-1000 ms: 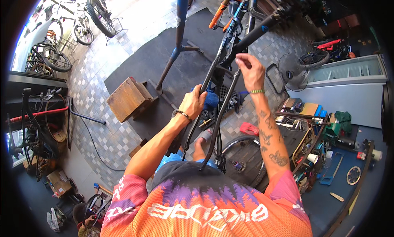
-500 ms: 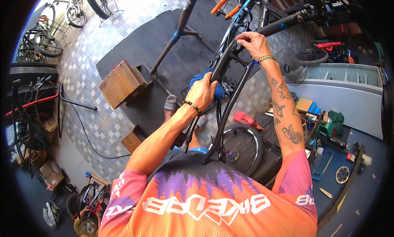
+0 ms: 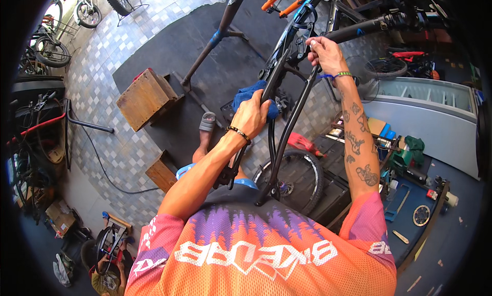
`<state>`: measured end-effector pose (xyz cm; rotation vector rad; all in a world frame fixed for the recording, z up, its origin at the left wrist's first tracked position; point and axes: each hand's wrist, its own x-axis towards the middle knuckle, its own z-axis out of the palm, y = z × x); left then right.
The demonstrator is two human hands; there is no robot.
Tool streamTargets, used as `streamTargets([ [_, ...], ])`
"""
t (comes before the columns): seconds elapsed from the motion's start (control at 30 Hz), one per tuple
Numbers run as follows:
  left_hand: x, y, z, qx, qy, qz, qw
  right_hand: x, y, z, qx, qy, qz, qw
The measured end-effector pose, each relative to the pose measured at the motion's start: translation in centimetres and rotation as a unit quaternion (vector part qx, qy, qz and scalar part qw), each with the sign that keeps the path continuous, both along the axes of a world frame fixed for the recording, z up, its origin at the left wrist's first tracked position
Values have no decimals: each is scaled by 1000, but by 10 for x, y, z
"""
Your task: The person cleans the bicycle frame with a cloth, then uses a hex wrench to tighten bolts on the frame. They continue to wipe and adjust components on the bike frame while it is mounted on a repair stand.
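A black and blue bicycle frame stretches from my chest up toward the top of the view. My left hand is closed on a blue cloth, which is bunched round the frame's dark tube. Farther up, my right hand is raised beside the frame, thumb and fingers pinched together. Whatever it may hold is too small to make out. A blue strap or band shows by the right wrist.
A wooden box and a metal stand are on the floor ahead. A bicycle wheel lies below the frame. At right are a tool bench, a fan and a glass-topped chest. Another person sits lower left.
My right hand has shifted slightly to the right and curled its fingers closer together. My left hand stays on the cloth and tube. The view has moved a little.
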<state>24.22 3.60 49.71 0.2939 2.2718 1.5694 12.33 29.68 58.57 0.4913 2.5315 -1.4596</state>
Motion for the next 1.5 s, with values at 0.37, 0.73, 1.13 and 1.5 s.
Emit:
streamTargets([
  [0.37,-3,-3,-8,25,-48,-26,998,64,-32,-45,-324,68,-267,905],
  [0.73,-8,-4,-16,36,-19,-49,998,45,-75,-65,423,169,-205,866],
  [1.13,-12,-10,-22,20,-48,-61,997,29,-85,-72,454,132,-248,845],
  [1.5,-12,-11,-27,25,-23,-58,998,24,-98,-78,457,110,-305,828],
])
